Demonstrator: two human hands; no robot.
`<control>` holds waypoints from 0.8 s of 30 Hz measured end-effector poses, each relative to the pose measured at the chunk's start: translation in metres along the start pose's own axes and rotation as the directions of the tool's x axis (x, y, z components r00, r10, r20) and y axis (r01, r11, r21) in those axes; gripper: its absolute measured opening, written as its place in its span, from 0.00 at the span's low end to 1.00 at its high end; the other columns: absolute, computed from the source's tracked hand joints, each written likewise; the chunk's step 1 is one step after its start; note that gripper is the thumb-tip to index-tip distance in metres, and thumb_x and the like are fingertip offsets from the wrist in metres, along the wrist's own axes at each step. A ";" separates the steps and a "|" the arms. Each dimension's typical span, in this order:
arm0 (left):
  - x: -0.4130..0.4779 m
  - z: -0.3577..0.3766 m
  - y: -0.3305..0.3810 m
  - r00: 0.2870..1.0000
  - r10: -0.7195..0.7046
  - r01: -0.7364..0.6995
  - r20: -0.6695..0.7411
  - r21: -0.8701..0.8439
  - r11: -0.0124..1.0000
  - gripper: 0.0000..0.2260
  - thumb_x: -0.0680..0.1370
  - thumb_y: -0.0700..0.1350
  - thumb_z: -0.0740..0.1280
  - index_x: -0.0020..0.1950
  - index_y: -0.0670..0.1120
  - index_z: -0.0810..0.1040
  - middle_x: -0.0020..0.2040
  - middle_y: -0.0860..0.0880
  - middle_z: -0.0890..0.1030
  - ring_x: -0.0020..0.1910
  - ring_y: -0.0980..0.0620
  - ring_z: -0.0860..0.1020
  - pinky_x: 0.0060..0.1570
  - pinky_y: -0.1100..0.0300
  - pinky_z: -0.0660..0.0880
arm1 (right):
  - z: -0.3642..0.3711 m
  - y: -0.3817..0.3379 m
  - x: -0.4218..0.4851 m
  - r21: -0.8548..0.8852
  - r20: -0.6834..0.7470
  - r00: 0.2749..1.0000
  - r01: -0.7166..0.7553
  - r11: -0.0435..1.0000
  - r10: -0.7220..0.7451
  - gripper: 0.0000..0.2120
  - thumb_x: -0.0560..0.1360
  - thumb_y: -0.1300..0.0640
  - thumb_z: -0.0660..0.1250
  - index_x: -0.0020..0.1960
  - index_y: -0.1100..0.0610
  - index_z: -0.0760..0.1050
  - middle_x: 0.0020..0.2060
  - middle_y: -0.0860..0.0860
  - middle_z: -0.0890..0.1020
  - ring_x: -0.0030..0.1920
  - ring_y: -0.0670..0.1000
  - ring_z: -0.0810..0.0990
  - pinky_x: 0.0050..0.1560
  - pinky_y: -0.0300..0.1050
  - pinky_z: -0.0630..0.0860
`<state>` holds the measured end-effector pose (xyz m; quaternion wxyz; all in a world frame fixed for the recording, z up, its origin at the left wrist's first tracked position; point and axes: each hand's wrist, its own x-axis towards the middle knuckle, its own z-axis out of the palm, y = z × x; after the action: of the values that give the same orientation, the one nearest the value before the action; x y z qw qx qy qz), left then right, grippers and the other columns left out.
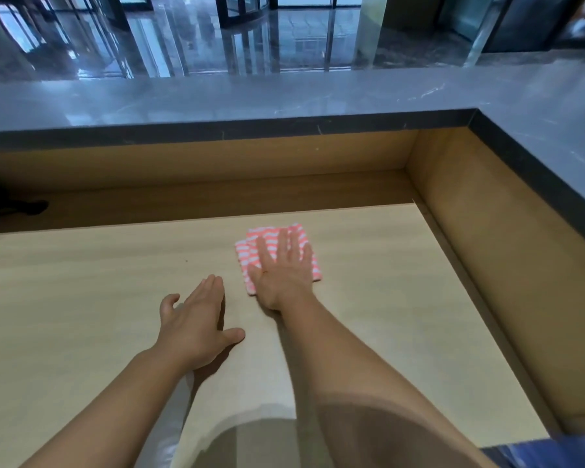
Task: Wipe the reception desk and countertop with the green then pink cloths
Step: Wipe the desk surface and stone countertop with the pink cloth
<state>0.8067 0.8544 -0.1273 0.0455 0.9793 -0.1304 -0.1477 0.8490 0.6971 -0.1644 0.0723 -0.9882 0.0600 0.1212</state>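
**Q:** Where does the pink cloth [245, 253] lie relative to your hands?

**A:** It lies folded flat on the desk [81, 298] at centre frame. Your right hand [281, 275] presses on it with straight fingers. Its longer side runs up-frame, in line with your forearm. Your left hand [196, 325] rests flat and empty on the desk, just to the cloth's lower left.

**Q:** Any containers?

**A:** None are visible. The green cloth is not in view.

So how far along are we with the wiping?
Done: the green cloth is out of view, so that pass is probably finished. In hand: the right hand presses the pink cloth flat on the wooden desk, and the left hand rests open beside it. Left: the rest of the desk, and perhaps the grey countertop; I cannot tell whether it has been wiped.
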 end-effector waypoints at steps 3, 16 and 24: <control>-0.011 0.002 -0.004 0.999 0.033 -0.032 -0.026 0.005 0.999 0.35 0.72 0.64 0.66 0.72 0.49 0.58 0.74 0.53 0.62 0.75 0.56 0.57 0.68 0.50 0.49 | 0.002 -0.023 -0.004 -0.038 0.042 0.996 0.085 0.996 -0.084 0.29 0.82 0.40 0.39 0.78 0.47 0.33 0.76 0.56 0.30 0.74 0.58 0.27 0.71 0.60 0.28; -0.008 0.007 0.005 0.997 0.075 -0.077 0.032 0.046 0.996 0.22 0.68 0.66 0.68 0.47 0.52 0.65 0.46 0.57 0.67 0.50 0.58 0.69 0.63 0.51 0.56 | -0.027 0.142 -0.019 0.065 0.039 0.977 -0.211 0.975 0.208 0.28 0.82 0.40 0.42 0.79 0.45 0.36 0.77 0.55 0.35 0.77 0.57 0.33 0.74 0.57 0.34; -0.007 0.008 0.005 0.994 0.089 -0.094 0.065 0.067 0.993 0.27 0.69 0.67 0.67 0.59 0.52 0.66 0.58 0.59 0.67 0.66 0.57 0.66 0.66 0.49 0.54 | -0.027 0.197 -0.035 0.063 0.018 0.905 -0.425 0.903 0.425 0.29 0.82 0.39 0.40 0.78 0.46 0.36 0.78 0.57 0.36 0.77 0.59 0.34 0.75 0.59 0.35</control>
<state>0.7966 0.8512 -0.1325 0.0138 0.9682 -0.1817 -0.1713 0.7944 0.5028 -0.1550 0.0768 -0.9482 0.2776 0.1340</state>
